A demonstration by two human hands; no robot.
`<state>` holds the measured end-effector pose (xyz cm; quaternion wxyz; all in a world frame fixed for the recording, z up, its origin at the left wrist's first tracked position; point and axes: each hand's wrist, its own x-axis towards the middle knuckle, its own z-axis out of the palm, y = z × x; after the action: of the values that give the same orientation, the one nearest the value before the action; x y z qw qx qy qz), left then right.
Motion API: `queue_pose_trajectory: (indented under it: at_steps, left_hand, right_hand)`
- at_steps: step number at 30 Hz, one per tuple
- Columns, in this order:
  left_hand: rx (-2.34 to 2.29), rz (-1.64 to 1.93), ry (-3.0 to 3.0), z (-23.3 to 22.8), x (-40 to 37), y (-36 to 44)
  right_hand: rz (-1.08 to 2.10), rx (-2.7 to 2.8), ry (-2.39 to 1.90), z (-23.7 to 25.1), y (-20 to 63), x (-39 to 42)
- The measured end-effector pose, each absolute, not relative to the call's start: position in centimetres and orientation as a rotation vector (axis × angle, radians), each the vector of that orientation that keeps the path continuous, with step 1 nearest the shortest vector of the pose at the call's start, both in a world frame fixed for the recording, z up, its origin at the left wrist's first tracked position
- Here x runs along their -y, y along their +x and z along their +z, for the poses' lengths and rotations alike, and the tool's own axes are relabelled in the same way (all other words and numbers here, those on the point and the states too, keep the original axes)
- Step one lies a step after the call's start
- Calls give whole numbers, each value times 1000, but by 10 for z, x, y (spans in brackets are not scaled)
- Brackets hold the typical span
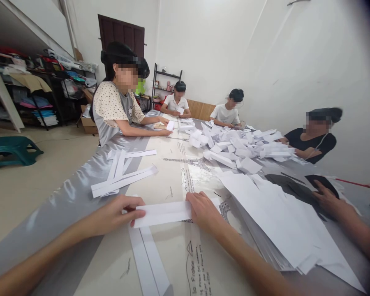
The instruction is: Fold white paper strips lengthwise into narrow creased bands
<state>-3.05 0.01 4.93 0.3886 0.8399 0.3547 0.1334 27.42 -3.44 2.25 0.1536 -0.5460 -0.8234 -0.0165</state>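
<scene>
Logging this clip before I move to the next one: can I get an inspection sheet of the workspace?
Surface: long table under a shiny grey cover with an Eiffel Tower print.
Job's things: folded paper strip lying flat, held at both ends.
Clutter: folded strips at left, two more strips near the front edge, stack of sheets at right, heap of folded paper mid-table.
Grippers: left hand pinches the strip's left end; right hand presses its right end.
Cables: nothing seen.
Surroundings: four people seated along the table, another person's hand at right, green stool, shelves, dark door.
</scene>
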Motion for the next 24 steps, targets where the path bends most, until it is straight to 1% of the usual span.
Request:
queue_pose_trajectory:
  at_steps: [4,8,14,16,18,22,24]
  left_hand:
    - [-910,394,2110,54,-2,-31]
    - [-886,359,2076,55,1,-31]
    - [-886,335,2125,46,6,-26]
    - [-897,328,2136,45,5,-27]
    - [-903,372,2124,45,0,-30]
    - [-994,518,2081,46,-15,-44]
    - [-993,547,2089,44,-22,-52]
  right_hand:
    - [-31,2356,-1566,26,276,35]
    - [-37,2344,-1560,23,272,37]
    - [-35,2381,-1485,17,252,49]
    - [24,2386,-1445,22,251,53]
    - [204,2354,-1392,30,256,55]
    - [690,2208,-1406,43,280,50]
    - [939,2129,-1346,44,290,45]
